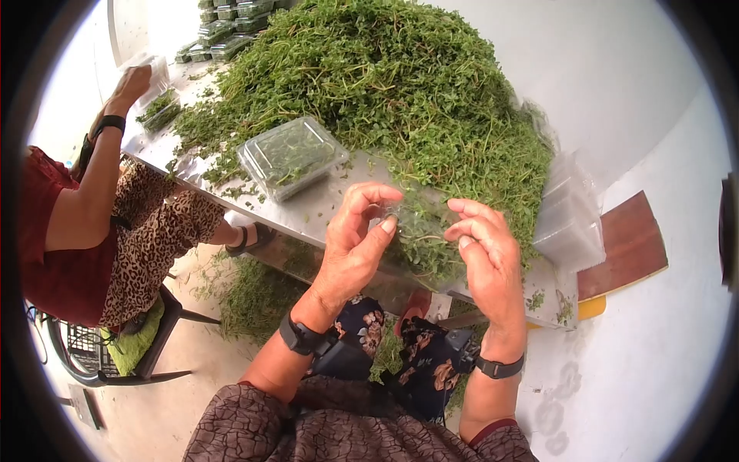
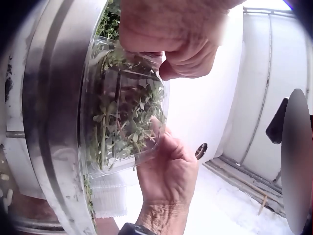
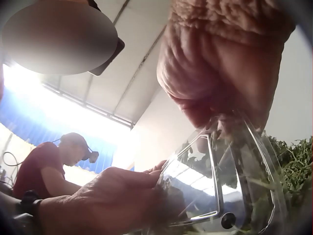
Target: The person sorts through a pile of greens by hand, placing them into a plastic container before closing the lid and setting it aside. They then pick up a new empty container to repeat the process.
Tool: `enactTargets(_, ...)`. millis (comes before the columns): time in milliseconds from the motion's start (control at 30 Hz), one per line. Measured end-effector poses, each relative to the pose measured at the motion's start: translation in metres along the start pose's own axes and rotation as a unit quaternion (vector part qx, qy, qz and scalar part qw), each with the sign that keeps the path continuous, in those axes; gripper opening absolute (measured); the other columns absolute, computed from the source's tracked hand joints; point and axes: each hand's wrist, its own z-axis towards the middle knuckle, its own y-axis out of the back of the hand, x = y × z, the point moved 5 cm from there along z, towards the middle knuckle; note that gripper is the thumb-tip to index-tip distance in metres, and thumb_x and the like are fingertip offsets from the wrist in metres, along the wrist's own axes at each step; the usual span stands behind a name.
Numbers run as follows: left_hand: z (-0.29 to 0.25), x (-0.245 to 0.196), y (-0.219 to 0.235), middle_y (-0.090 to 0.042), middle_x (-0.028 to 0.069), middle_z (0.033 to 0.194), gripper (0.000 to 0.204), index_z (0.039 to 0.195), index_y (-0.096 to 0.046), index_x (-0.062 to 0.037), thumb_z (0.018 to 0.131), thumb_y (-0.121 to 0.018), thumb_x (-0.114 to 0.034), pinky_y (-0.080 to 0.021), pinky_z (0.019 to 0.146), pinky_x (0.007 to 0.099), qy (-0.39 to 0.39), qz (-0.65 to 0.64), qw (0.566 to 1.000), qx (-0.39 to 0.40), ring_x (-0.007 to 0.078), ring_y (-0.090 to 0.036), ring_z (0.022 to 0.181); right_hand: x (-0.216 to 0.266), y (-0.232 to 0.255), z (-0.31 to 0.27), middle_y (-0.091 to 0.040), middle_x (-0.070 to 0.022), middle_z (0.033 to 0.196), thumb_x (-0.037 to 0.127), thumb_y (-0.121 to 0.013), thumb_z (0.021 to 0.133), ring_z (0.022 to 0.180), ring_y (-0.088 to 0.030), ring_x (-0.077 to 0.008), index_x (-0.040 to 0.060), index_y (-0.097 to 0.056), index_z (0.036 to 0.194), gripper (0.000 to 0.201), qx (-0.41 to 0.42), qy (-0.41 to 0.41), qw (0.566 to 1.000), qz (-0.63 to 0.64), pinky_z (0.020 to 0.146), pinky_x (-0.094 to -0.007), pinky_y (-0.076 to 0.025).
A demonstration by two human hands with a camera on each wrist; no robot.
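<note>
Between both hands is a clear plastic clamshell box [image 1: 423, 240] with leafy green stems inside, over the near edge of the metal table. The left hand [image 1: 356, 240] pinches its left side between thumb and fingers. On the opposite side, the right hand [image 1: 493, 258] has thumb and bent fingers at the box's edge. In the left wrist view the greens [image 2: 122, 122] show through the plastic. The box's lid [image 3: 200, 181] catches light in the right wrist view, with the right hand's fingertips gripping its upper edge. Another filled, closed clamshell [image 1: 292, 158] sits on the table ahead.
A large heap of greens [image 1: 385, 77] covers much of the metal table [image 1: 308, 219]. Nested clear containers [image 1: 570, 212] stand at the right, beside a reddish-brown board [image 1: 627, 246]. Filled boxes [image 1: 231, 31] are stacked far left. Another person [image 1: 77, 231] sits at left, handling a container.
</note>
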Motion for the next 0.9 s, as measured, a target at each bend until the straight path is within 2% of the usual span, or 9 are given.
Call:
enactTargets(133,-0.001,-0.002,0.001,-0.048,0.0047,0.115,0.029,0.117,-0.057,-0.0026,0.088,-0.056,-0.001,-0.040,0.094,0.0284,-0.006,-0.003,1.000,-0.012,0.0138,-0.048,0.104,-0.005,-0.003,-0.004,-0.058,-0.0167,0.124,-0.002,-0.052,0.081,0.118,-0.053,-0.0271,-0.0015,-0.063,0.098,0.019,-0.024,-0.018,0.996,0.082,0.102,-0.0370,-0.040)
enactTargets(200,-0.001,-0.003,0.002,-0.048,0.0040,0.114,0.028,0.117,-0.057,-0.0026,0.089,-0.055,-0.001,-0.040,0.092,0.0271,-0.013,0.006,1.000,-0.009,0.0126,-0.048,0.102,-0.010,-0.002,-0.008,-0.056,-0.0174,0.129,-0.002,-0.054,0.082,0.125,-0.050,-0.0261,-0.0022,-0.059,0.112,0.030,-0.080,-0.014,0.982,0.171,0.107,-0.0382,-0.037)
enactTargets(233,-0.001,-0.004,0.001,-0.047,0.0033,0.113,0.027,0.116,-0.057,-0.0026,0.090,-0.055,-0.001,-0.041,0.089,0.0259,-0.018,0.014,1.000,-0.007,0.0114,-0.048,0.099,-0.012,-0.002,-0.011,-0.056,-0.0174,0.129,-0.002,-0.054,0.082,0.125,-0.050,-0.0261,-0.0022,-0.059,0.112,0.030,-0.084,-0.014,0.982,0.171,0.107,-0.0382,-0.037)
enactTargets(300,-0.003,-0.005,0.000,-0.047,0.0022,0.112,0.025,0.116,-0.057,-0.0026,0.091,-0.054,0.000,-0.041,0.085,0.0241,-0.010,-0.002,1.000,-0.011,0.0099,-0.047,0.097,-0.013,-0.001,-0.016,-0.056,-0.0165,0.130,-0.002,-0.057,0.083,0.123,-0.051,-0.0251,-0.0031,-0.053,0.123,0.040,-0.084,0.021,0.977,0.194,0.107,-0.0383,-0.037)
enactTargets(433,-0.003,-0.004,-0.001,-0.045,-0.0004,0.108,0.022,0.115,-0.057,-0.0023,0.094,-0.053,-0.001,-0.040,0.076,0.0203,-0.005,-0.015,1.000,-0.020,0.0061,-0.044,0.090,-0.021,0.003,-0.025,-0.056,-0.0156,0.128,0.003,-0.061,0.085,0.121,-0.052,-0.0243,-0.0026,-0.054,0.124,0.040,-0.091,-0.010,0.983,0.156,0.106,-0.0374,-0.038)
enactTargets(533,-0.003,-0.004,-0.001,-0.045,-0.0004,0.108,0.021,0.115,-0.057,-0.0018,0.094,-0.054,-0.001,-0.040,0.076,0.0208,-0.013,-0.023,0.999,-0.022,0.0063,-0.044,0.089,-0.025,0.007,-0.031,-0.058,-0.0136,0.125,0.006,-0.066,0.085,0.115,-0.055,-0.0223,-0.0021,-0.056,0.122,0.039,-0.105,-0.024,0.988,0.110,0.102,-0.0362,-0.040)
enactTargets(633,-0.004,-0.005,-0.002,-0.047,-0.0026,0.108,0.020,0.115,-0.057,-0.0018,0.095,-0.056,-0.005,-0.036,0.072,0.0194,-0.033,-0.035,0.998,-0.029,0.0042,-0.042,0.084,-0.032,0.010,-0.038,-0.061,-0.0113,0.116,0.007,-0.067,0.085,0.105,-0.058,-0.0197,-0.0017,-0.061,0.115,0.032,-0.126,-0.047,0.984,0.113,0.094,-0.0329,-0.045)
enactTargets(700,-0.004,-0.006,-0.002,-0.046,-0.0013,0.108,0.020,0.114,-0.058,-0.0019,0.094,-0.056,-0.004,-0.038,0.074,0.0203,-0.041,-0.030,0.998,-0.028,0.0053,-0.043,0.087,-0.037,0.013,-0.042,-0.064,-0.0090,0.106,0.005,-0.068,0.085,0.092,-0.060,-0.0161,-0.0024,-0.066,0.107,0.023,-0.153,-0.076,0.977,0.124,0.084,-0.0291,-0.048)
enactTargets(900,-0.005,-0.007,-0.003,-0.047,0.0004,0.109,0.019,0.112,-0.059,-0.0017,0.093,-0.057,-0.002,-0.040,0.076,0.0212,-0.039,-0.023,0.999,-0.027,0.0063,-0.045,0.088,-0.030,0.015,-0.047,-0.064,-0.0058,0.094,0.001,-0.068,0.084,0.078,-0.059,-0.0112,-0.0036,-0.068,0.101,0.018,-0.171,-0.089,0.972,0.133,0.072,-0.0239,-0.048)
